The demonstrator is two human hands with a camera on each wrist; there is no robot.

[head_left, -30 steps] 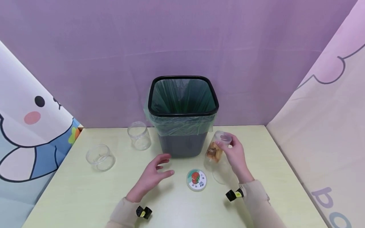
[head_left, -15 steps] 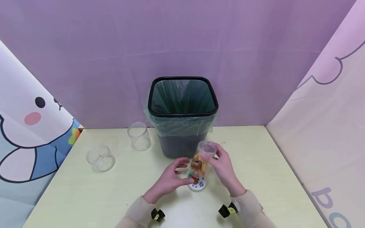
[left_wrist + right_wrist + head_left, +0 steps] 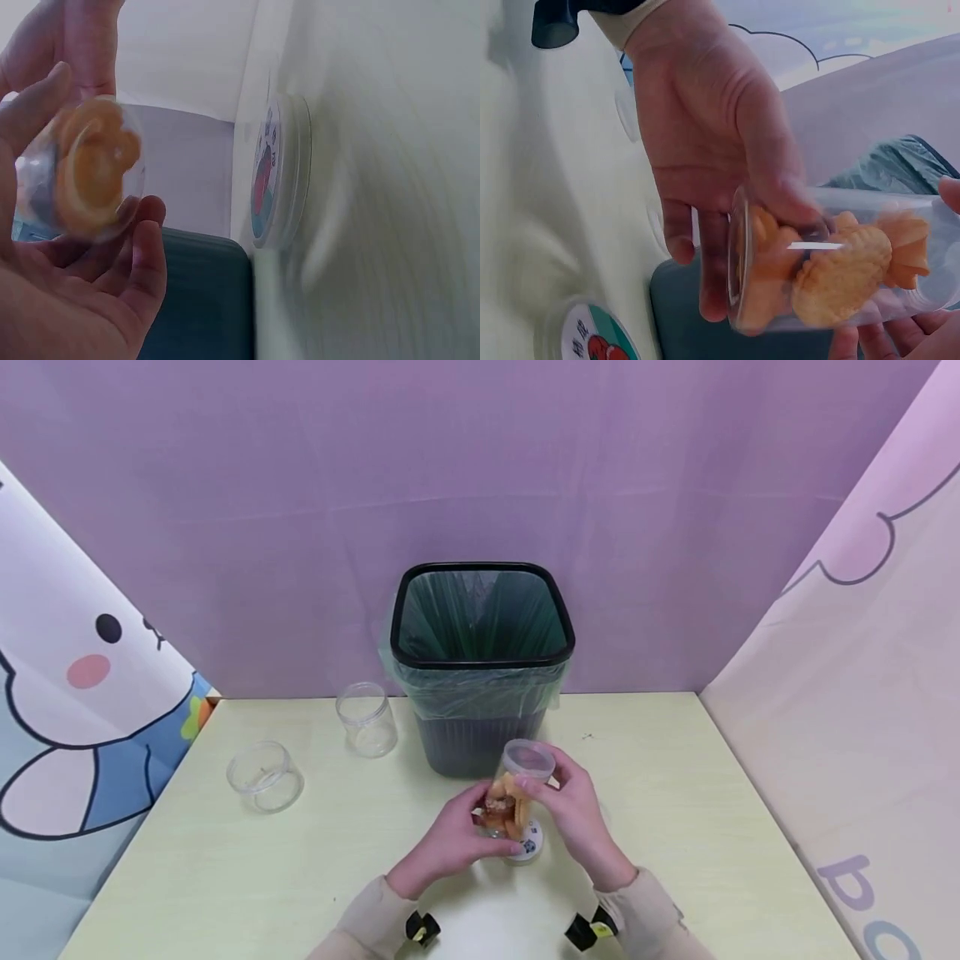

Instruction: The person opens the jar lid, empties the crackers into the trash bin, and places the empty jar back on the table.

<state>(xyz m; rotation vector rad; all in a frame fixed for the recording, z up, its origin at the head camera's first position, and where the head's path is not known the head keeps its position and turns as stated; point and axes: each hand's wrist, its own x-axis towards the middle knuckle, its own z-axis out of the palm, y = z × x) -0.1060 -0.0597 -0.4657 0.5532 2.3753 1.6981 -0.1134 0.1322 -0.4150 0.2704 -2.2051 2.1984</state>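
Observation:
A clear plastic jar (image 3: 528, 762) is tilted between my two hands in front of the bin. Orange-brown, biscuit-like pieces (image 3: 844, 274) with scalloped surfaces lie inside it. My right hand (image 3: 576, 806) grips it near its upper rim. My left hand (image 3: 453, 837) holds the lower end, thumb on the near side and fingers on the far side. A round white lid (image 3: 277, 176) with a red tomato picture lies flat on the table, just below the jar, and is partly covered by it in the head view.
A dark bin (image 3: 480, 747) with a black rim and green liner stands behind the hands. Two clear, lidless containers stand at left: a taller one (image 3: 367, 722) near the bin and a short wide one (image 3: 266, 777). A purple cloth (image 3: 480, 460) hangs behind the table (image 3: 675, 777).
My right hand has brought the jar leftward and nearer, from beside the bin to over the lid. My left hand has moved right and taken hold of the jar's lower end.

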